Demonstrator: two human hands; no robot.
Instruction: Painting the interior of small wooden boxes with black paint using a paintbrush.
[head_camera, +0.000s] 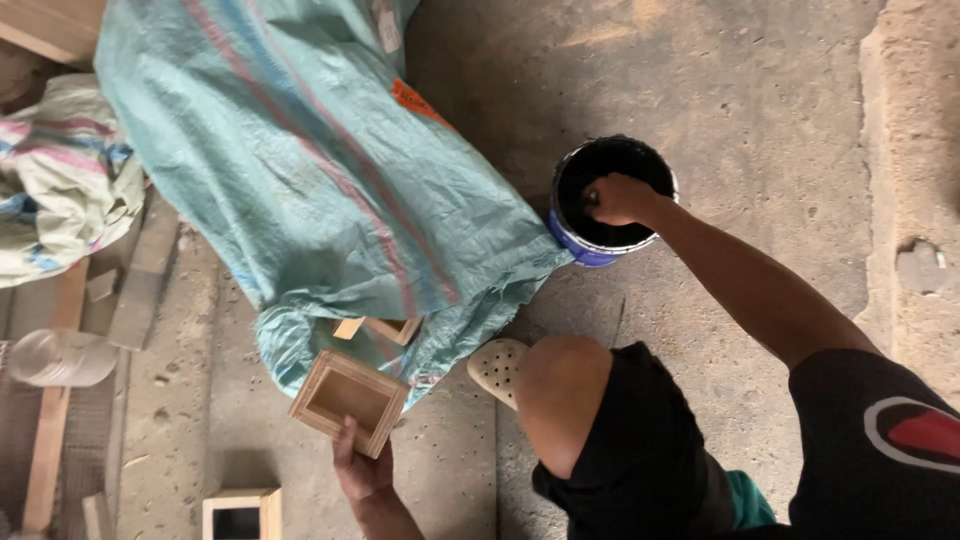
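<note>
My left hand grips the near edge of a small open square wooden box and holds it just above the concrete floor, beside a teal woven sack. My right hand reaches into a blue bucket with a black inside. Its fingers are closed around a small dark handle; what is on the end of it is hidden in the bucket. My bent knee and a pale sandal lie between the two hands.
A second wooden box peeks from under the sack. A third stands at the bottom edge. Planks, a clear plastic bottle and a striped sack lie at the left.
</note>
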